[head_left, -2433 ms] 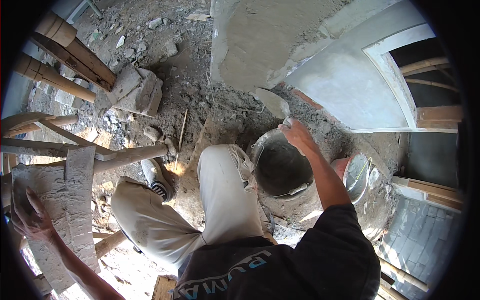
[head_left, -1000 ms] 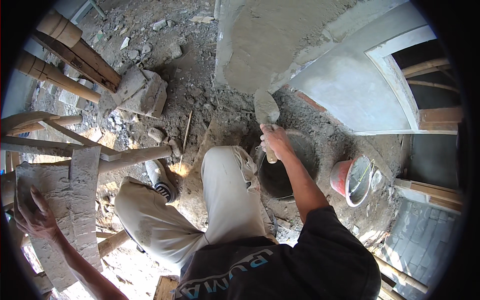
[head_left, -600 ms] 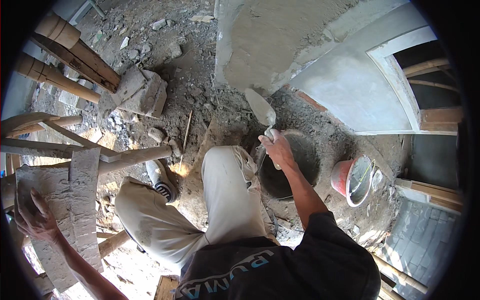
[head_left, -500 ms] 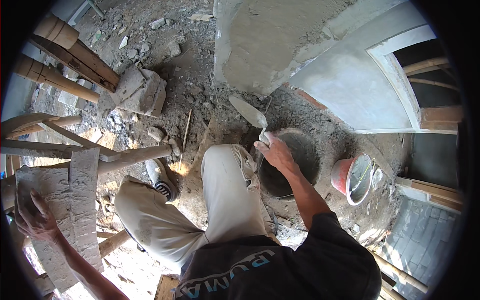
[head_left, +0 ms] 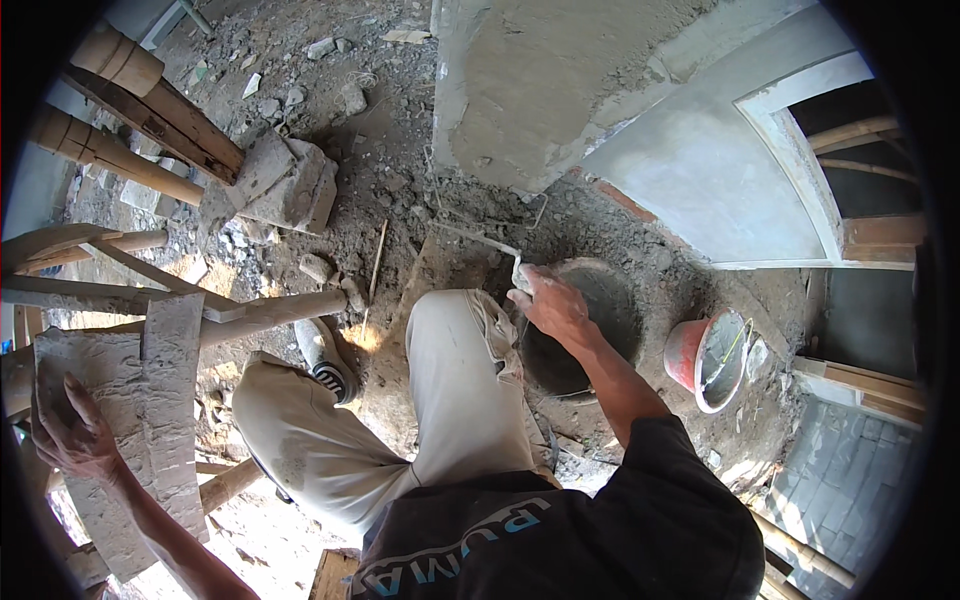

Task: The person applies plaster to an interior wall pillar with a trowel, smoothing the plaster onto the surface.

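My right hand (head_left: 553, 303) is closed round the handle of a trowel (head_left: 482, 238). Its thin blade is turned almost edge-on and points left, over the rubble in front of the plastered wall (head_left: 530, 90). Below that hand and forearm stands a round dark tub (head_left: 625, 320) with grey mortar inside. On the far left, my left hand (head_left: 80, 432) lies with its fingers stretched out on a mortar-smeared board (head_left: 165, 400). My forearm hides part of the board's lower end.
A red and white bucket (head_left: 688, 355) stands right of the tub. Bamboo poles (head_left: 270, 315) and timber props cross the left side. A concrete block (head_left: 300, 195) supports a wooden post. Rubble (head_left: 350, 98) covers the ground ahead, and a framed opening (head_left: 790, 130) is at the right.
The trowel has rolled in my right hand, from its broad face showing to nearly edge-on. My left hand stays on the board.
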A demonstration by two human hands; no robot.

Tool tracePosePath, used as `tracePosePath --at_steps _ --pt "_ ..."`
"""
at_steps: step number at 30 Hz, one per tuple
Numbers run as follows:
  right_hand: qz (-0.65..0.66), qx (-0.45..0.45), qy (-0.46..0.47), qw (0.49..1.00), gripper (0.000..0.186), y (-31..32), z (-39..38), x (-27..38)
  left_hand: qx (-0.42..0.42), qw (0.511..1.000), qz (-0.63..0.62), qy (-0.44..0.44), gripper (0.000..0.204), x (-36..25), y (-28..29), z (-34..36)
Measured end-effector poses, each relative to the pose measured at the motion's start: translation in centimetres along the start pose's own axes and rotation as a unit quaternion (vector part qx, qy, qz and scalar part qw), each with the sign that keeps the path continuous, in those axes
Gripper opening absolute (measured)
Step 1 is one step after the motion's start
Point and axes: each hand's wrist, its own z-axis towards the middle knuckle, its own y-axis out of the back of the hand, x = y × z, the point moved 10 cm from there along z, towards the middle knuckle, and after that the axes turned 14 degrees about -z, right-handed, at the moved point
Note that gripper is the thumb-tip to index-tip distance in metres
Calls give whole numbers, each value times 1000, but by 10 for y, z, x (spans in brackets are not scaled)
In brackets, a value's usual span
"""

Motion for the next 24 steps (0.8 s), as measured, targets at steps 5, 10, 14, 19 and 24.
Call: tracePosePath --at_steps 5,10,14,19,24 --pt "-87 64 11 994 41 20 9 -15 14 999 5 45 40 12 -7 -10" --pt "-109 22 -2 994 41 37 42 -45 3 1000 3 -20 39 -7 -2 1" --pt "-56 75 -62 994 50 41 50 -66 2 1000 -13 -3 38 2 -3 -1" --pt "-2 17 -58 998 60 36 64 -96 -7 1000 -3 -10 37 -2 0 -1" --pt "-30 109 -90 989 66 2 84 -104 -5 1000 -1 9 39 -4 2 1"
